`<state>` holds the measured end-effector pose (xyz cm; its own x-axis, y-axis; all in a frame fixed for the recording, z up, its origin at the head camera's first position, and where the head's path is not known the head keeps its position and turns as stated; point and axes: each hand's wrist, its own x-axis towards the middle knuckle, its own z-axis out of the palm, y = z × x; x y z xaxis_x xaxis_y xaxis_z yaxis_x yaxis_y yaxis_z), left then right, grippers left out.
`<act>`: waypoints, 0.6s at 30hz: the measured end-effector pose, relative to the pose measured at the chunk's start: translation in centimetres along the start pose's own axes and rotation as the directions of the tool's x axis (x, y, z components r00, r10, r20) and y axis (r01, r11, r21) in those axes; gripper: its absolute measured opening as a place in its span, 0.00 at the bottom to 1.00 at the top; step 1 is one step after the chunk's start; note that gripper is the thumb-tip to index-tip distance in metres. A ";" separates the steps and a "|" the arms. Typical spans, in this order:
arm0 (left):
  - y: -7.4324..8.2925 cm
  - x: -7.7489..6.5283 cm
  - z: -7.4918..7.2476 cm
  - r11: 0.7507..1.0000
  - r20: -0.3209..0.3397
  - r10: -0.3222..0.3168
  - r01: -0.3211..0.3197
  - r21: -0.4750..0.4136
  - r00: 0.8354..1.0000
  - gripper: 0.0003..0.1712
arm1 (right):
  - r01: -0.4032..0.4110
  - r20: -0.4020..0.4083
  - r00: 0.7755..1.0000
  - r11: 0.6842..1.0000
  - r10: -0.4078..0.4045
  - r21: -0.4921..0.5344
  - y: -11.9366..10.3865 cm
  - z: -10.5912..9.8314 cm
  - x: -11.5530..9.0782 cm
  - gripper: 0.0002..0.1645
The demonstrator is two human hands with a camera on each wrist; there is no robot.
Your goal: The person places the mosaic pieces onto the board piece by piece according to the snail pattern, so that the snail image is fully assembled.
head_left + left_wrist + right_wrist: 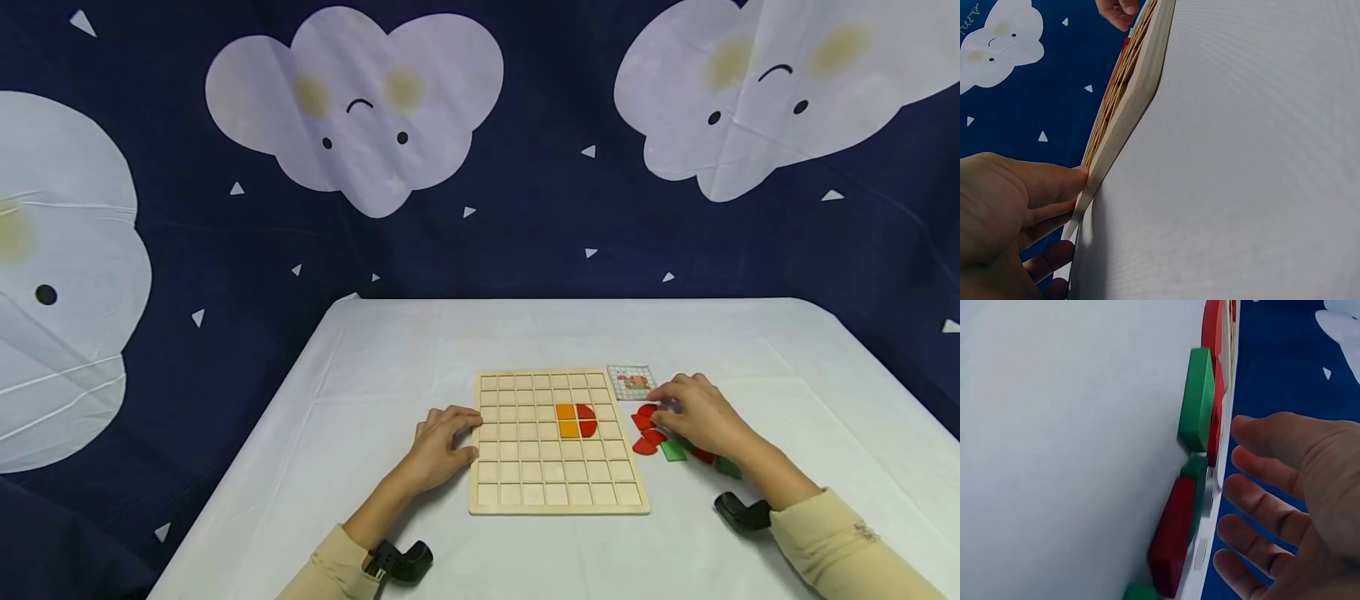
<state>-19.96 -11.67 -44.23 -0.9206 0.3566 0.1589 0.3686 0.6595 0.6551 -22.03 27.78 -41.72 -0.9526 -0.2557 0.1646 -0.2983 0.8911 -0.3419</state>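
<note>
A wooden grid board lies flat on the white table. Two orange squares sit in its cells, with two red quarter-round pieces beside them on the right. My left hand touches the board's left edge, its thumb against the rim and its fingers extended. Over the loose red pieces to the right of the board hovers my right hand. Its fingers are relaxed and spread, and nothing shows between them in the right wrist view. Green pieces lie beside the red ones.
A small printed pattern card lies by the board's upper right corner. More green pieces rest under and near the right forearm. Behind the table hangs a dark blue cloth with clouds. Each wrist carries a black camera mount.
</note>
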 end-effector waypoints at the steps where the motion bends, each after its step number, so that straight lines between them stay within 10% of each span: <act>1: 0.0 0.0 0.0 1.000 0.000 -0.001 0.001 -0.003 1.000 0.23 | -0.003 0.002 1.000 1.000 0.003 -0.004 0.2 0.0 0.0 0.15; 18: 0.1 -0.1 -0.2 1.000 0.005 -0.015 0.015 -0.014 1.000 0.24 | -0.025 0.015 1.000 0.999 0.025 -0.023 0.8 0.6 0.1 0.18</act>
<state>-19.87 -11.75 -44.07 -0.9256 0.3496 0.1453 0.3525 0.6559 0.6675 -22.38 28.30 -42.53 -0.9606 -0.2390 0.1423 -0.2733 0.9057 -0.3241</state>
